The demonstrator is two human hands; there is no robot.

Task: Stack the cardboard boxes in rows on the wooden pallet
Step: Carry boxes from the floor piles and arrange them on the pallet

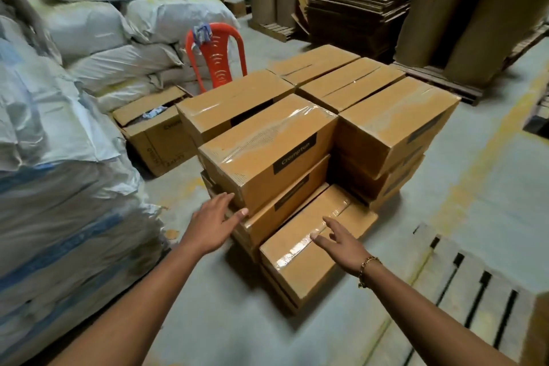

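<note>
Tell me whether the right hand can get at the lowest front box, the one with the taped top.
Probably yes. The right hand is open just over the lowest front box, with nothing between them; the taller stack stands beside it, not over it.

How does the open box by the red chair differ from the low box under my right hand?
The open box has its flaps open and something pale inside; the low box is taped shut. The open box stands alone beside the sacks; the low box sits against the stack. The right hand is over the low box, not the open box. Both are brown cardboard.
</note>
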